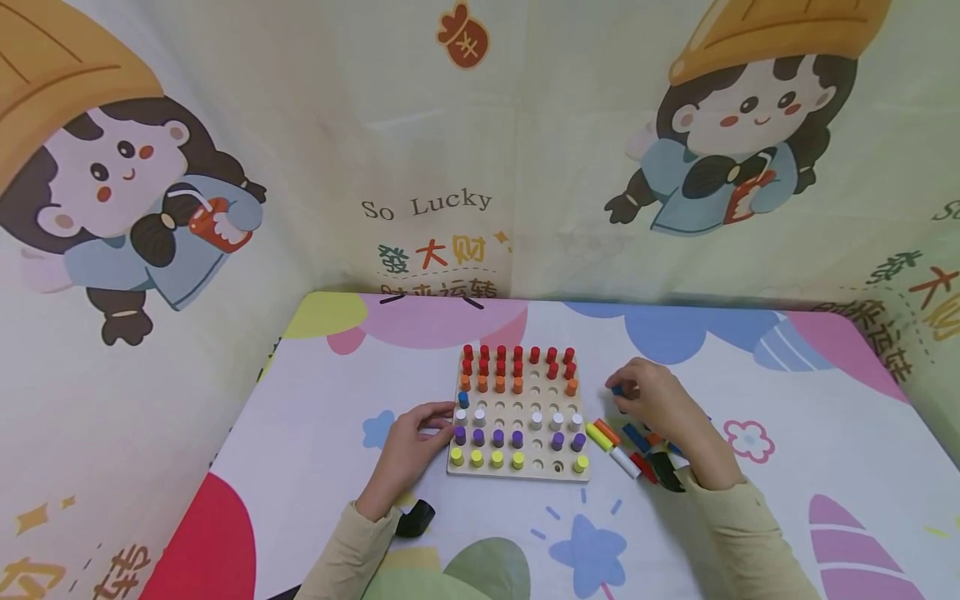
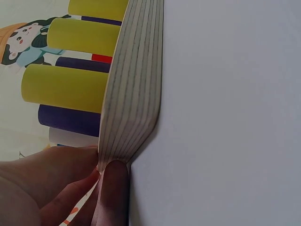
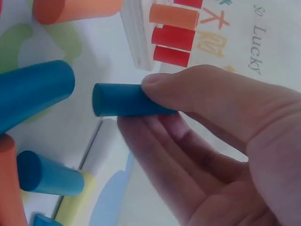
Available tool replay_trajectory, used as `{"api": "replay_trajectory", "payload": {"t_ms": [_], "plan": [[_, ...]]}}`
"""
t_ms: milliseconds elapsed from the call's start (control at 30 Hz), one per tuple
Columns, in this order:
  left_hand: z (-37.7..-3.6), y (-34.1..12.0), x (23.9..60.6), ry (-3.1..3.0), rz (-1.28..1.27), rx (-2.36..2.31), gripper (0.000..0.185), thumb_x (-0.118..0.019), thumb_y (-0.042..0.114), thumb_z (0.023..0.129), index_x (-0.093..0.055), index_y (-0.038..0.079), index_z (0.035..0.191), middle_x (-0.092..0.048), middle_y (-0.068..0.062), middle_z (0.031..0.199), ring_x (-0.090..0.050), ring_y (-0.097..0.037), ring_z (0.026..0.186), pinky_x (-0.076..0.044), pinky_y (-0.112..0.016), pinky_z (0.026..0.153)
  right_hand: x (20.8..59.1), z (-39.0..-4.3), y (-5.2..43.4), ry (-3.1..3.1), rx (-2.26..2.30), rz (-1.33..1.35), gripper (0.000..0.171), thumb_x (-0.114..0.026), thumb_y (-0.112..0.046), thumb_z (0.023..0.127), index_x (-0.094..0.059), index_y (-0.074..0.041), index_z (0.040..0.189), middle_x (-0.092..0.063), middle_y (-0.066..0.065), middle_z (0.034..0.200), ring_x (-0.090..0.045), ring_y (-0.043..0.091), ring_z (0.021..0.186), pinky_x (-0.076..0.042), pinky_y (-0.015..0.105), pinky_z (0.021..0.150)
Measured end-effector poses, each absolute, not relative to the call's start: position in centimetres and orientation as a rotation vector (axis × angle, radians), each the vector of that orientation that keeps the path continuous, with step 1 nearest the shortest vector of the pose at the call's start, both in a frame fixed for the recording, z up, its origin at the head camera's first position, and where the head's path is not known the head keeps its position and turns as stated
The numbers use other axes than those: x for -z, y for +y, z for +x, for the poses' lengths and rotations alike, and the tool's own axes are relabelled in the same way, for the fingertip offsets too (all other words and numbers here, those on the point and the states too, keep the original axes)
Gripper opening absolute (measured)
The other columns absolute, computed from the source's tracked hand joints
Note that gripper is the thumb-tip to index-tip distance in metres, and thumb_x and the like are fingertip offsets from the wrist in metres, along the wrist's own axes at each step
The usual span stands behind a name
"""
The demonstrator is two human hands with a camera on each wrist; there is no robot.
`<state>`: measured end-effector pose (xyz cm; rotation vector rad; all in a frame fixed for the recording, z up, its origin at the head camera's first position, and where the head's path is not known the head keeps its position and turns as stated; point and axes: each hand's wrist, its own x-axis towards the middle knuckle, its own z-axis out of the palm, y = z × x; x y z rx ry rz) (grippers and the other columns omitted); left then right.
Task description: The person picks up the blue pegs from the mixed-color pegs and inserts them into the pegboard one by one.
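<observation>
Back curtain (image 1: 480, 125), English: "So Lucky" is showing in dark letters at the middle, above the table edge.
Back curtain, Chinese, upper line: "發大财" is reading below it in green, red and gold characters.
Back curtain, Chinese, lower line: "好运运转" is partly hiding behind the table edge, so its reading is uncertain.
Pouch drawing (image 1: 462, 35): one character is sitting on the red pouch at the top, too small to read.
Right curtain (image 1: 922, 283): the same print is repeating, with "大" showing and an "S" cutting off at the frame edge.
Right wrist view, backdrop (image 3: 263, 33): "So Lucky" is appearing sideways, with "大" beside it.
</observation>
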<state>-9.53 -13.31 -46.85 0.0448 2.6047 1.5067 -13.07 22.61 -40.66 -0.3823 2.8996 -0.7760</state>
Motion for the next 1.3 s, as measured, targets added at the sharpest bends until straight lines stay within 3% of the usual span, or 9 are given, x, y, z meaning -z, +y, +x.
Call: {"api": "replay_trajectory", "payload": {"t_ms": [233, 1300], "plan": [[-9.5, -13.3, 46.8, 2.611, 0.046, -1.5, 0.033, -0.071, 0.019, 0.092, -0.067, 0.017, 0.126, -0.069, 0.001, 0.114, -0.065, -0.013, 0.097, -0.055, -0.022, 0.079, 40.5, -13.0, 22.5, 2.925, 0.839, -0.438, 0.019, -0.074, -0.001, 0.085, -0.074, -0.001, 0.104, -0.068, 0.013, 0.1, -0.066, 0.024, 0.086, -0.059, 0.043, 0.079], [-9.4, -13.3, 46.6, 2.619, 0.049, -1.491, 0.033, -0.071, 0.02, 0.093, -0.067, 0.017, 0.125, -0.069, 0.001, 0.118, -0.065, -0.012, 0.099, -0.054, -0.024, 0.08, 38.7, -13.3, 20.5, 2.905, 0.991, -0.649, 0.022, -0.075, 0.002, 0.084, -0.073, 0.0, 0.106, -0.069, 0.01, 0.104, -0.072, 0.026, 0.091, -0.059, 0.04, 0.081]]}}
